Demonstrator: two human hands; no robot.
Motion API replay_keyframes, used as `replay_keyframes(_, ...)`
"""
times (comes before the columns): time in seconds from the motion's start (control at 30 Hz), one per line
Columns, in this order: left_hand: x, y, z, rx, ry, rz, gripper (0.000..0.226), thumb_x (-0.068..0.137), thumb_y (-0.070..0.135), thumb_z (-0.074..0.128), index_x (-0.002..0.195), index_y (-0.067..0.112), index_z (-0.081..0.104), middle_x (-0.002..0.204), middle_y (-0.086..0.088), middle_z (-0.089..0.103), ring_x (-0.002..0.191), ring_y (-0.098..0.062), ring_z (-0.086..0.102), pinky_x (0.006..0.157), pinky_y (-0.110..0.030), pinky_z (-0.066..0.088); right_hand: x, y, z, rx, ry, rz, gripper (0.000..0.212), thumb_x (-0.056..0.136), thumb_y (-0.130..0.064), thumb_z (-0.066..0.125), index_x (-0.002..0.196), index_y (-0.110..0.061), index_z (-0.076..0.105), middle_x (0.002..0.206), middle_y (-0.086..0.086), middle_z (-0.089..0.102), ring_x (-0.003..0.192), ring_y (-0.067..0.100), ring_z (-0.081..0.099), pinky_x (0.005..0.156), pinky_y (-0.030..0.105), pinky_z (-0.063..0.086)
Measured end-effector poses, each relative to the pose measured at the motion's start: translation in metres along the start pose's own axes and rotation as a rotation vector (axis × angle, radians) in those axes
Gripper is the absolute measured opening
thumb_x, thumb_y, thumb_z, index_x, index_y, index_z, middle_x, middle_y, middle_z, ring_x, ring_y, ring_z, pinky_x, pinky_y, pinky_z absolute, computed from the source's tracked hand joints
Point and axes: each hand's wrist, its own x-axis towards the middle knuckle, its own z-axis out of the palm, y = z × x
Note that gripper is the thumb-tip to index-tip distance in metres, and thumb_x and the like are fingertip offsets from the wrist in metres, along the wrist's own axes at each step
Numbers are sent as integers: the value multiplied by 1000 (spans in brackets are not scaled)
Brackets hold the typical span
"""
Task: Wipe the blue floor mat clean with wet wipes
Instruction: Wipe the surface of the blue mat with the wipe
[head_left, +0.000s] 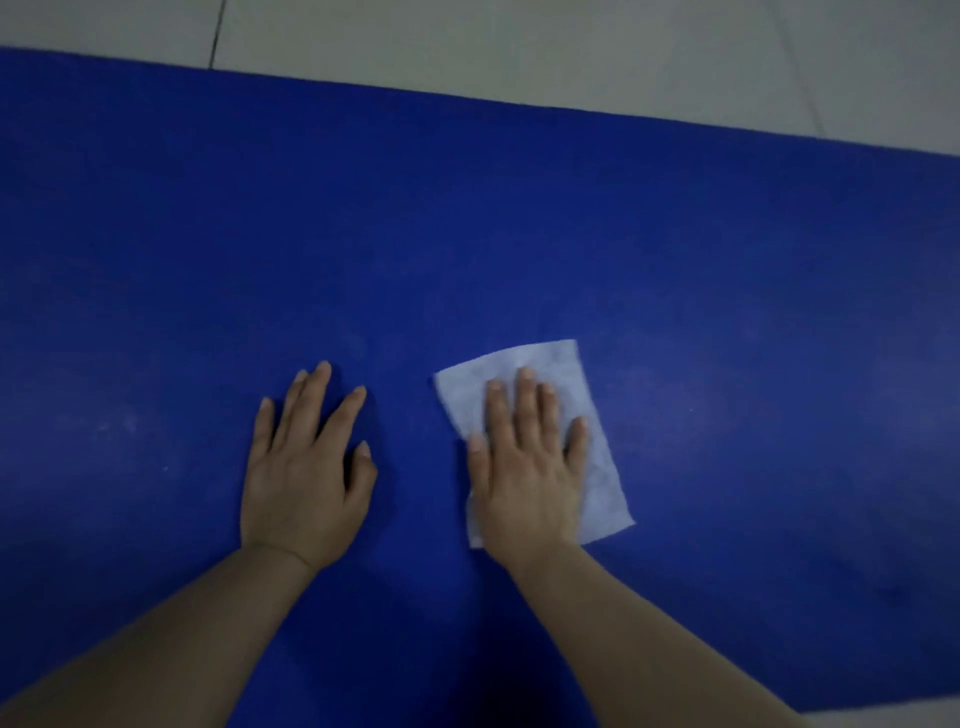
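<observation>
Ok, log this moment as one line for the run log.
task: wipe blue floor mat | right hand: flat on wet wipe, pressing | left hand: flat on mat, bracing | floor tiles beyond far edge

Blue mat (519, 234) lies flat and bare from the far edge down to the fingertips, also out to both sides; nothing stands on it, a few faint pale specks at left only. Left hand (306, 467) lies flat with fingers spread, right hand (527, 462) flat on the white wipe (597, 467), a strip of bare mat between them wide enough to pass. Beyond the far edge, pale tiled floor (571, 47), level with the mat.
</observation>
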Motion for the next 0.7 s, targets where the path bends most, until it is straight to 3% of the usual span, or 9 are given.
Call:
replay_keyframes(0.07, 0, -2, -1, 1, 3, -11, 59, 89, 37, 28, 138, 12, 48, 155, -11, 27, 144, -25, 21, 118, -47, 10, -12, -18, 6, 24, -24, -145, 58, 102, -46, 3, 148, -23, 29, 157, 4, 22, 144, 23, 19, 111, 51, 11)
replay_keyframes(0.13, -1, -1, -1, 0, 10, -3, 59, 89, 37, 28, 138, 12, 49, 155, -11, 28, 144, -25, 22, 118, -47, 11, -12, -5, 6, -5, -16, -161, 55, 103, -43, 7, 147, -24, 33, 156, 3, 26, 142, 21, 25, 110, 50, 13)
replay_keyframes(0.2, 0, -1, -1, -8, 15, -2, 58, 89, 36, 28, 137, 12, 50, 154, -11, 29, 144, -25, 23, 118, -46, 12, -9, 28, 2, -50, 20, -25, 56, 98, -44, 6, 150, -26, 19, 158, 1, 13, 144, 20, 19, 113, 49, 8)
replay_keyframes(0.27, 1, -1, -2, -11, 22, -8, 58, 89, 36, 28, 136, 12, 51, 154, -12, 30, 143, -25, 24, 118, -46, 11, -8, 56, 1, -52, -3, 145, 61, 89, -49, -6, 148, -32, -7, 157, -3, -13, 146, 16, -6, 116, 46, -6)
replay_keyframes(0.3, 1, 0, -2, -9, 22, -7, 58, 89, 36, 28, 136, 11, 51, 154, -12, 30, 143, -25, 24, 118, -45, 10, -10, 58, 2, -34, -9, 197, 62, 88, -50, -8, 147, -32, -11, 156, -3, -17, 146, 17, -9, 116, 46, -9)
replay_keyframes(0.4, 1, 0, -2, 0, 26, -6, 59, 88, 37, 29, 136, 11, 51, 153, -12, 31, 143, -26, 25, 117, -42, 8, -26, 16, 7, -19, 82, 102, 58, 97, -44, 13, 149, -22, 24, 157, 7, 19, 143, 28, 24, 111, 52, 9)
replay_keyframes(0.53, 2, -1, -2, -2, 29, -4, 59, 87, 37, 30, 136, 11, 51, 153, -13, 31, 142, -27, 25, 117, -41, 7, -54, -39, 13, 15, -2, -191, 54, 102, -41, 9, 148, -23, 30, 158, 5, 22, 145, 23, 19, 111, 52, 13)
replay_keyframes(0.63, 2, -1, -3, -7, 38, 1, 58, 88, 36, 30, 136, 11, 51, 153, -13, 31, 143, -27, 25, 117, -44, 10, -48, -7, 18, -45, 40, -130, 53, 98, -40, 22, 148, -23, 31, 156, 5, 24, 143, 22, 25, 110, 51, 14)
replay_keyframes(0.7, 2, 0, -3, -12, 42, 0, 58, 89, 36, 29, 136, 11, 51, 153, -13, 31, 143, -27, 25, 117, -45, 11, -44, 34, 17, -47, 77, 49, 56, 98, -43, 15, 150, -23, 26, 157, 4, 19, 143, 24, 25, 111, 51, 11)
